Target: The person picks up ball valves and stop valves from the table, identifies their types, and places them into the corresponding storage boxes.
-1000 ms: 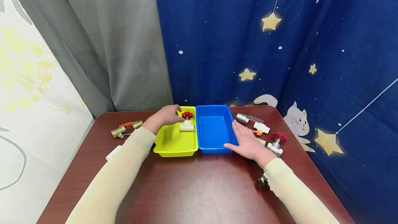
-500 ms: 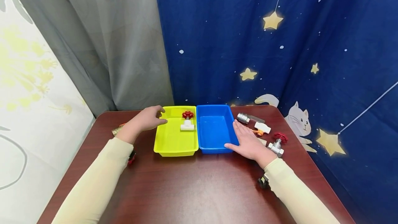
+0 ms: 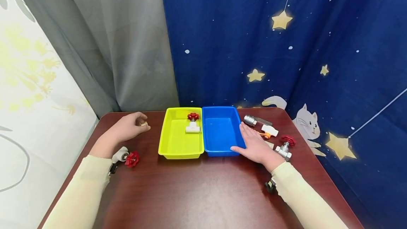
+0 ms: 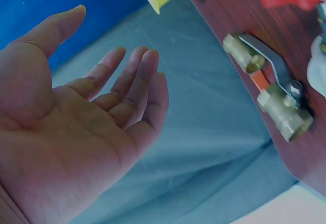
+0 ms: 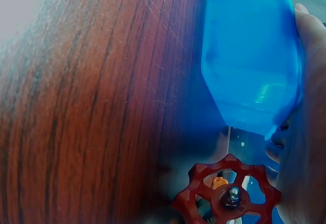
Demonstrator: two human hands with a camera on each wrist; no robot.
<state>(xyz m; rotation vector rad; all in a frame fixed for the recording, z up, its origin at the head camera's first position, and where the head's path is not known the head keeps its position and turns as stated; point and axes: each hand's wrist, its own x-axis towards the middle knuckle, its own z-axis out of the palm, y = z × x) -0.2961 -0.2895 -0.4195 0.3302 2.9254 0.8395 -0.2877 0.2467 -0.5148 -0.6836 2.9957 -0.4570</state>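
My left hand point(image 3: 125, 128) hovers over the table's far left, fingers loosely bent and holding nothing. In the left wrist view its palm point(image 4: 76, 117) faces the camera, apart from two brass ball valves on the table: one point(image 4: 242, 53) with an orange handle, one point(image 4: 285, 114) with a grey lever. In the head view the hand mostly hides them. My right hand point(image 3: 254, 146) rests on the right rim of the blue tray point(image 3: 222, 147), fingers straight. A white valve point(image 3: 192, 127) with a red handwheel stands in the yellow tray point(image 3: 179, 154).
By my left wrist lies another red-handwheel valve point(image 3: 131, 159). Right of the blue tray are a metal valve with a grey lever point(image 3: 251, 120), a white valve with an orange handle point(image 3: 269, 130) and a silver valve with a red handwheel point(image 3: 284, 151). Curtains hang behind the table.
My left hand has moved left, from beside the white valve in the yellow tray to over the brass valves. The right hand stays on the blue tray.
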